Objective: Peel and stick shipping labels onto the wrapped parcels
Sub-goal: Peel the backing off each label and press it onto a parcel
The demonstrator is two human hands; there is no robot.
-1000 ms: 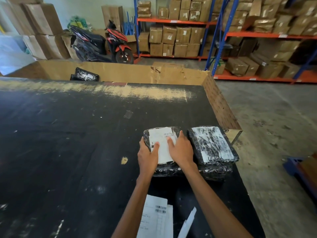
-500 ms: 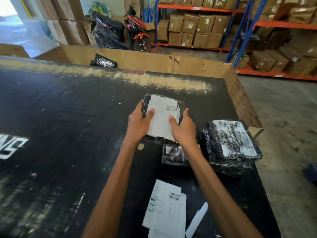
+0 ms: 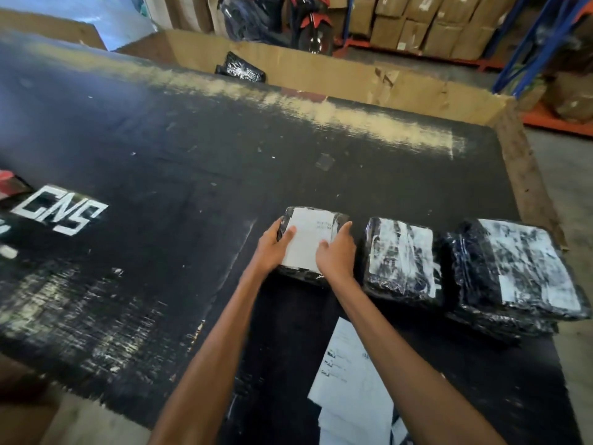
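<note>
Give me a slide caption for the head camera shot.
Both hands, left and right, press a white label onto a black wrapped parcel beside two labelled parcels.

Two bare forearms and hands, nothing worn

Both arms come into the head view from the bottom edge, uncovered along their whole visible length: no sleeve or cuff shows. The left hand [image 3: 272, 252] and right hand [image 3: 335, 255] are ungloved, with no ring, watch or band to be seen at fingers or wrists. The forearms are slim, the fingers slightly blurred. The nails look short.
</note>
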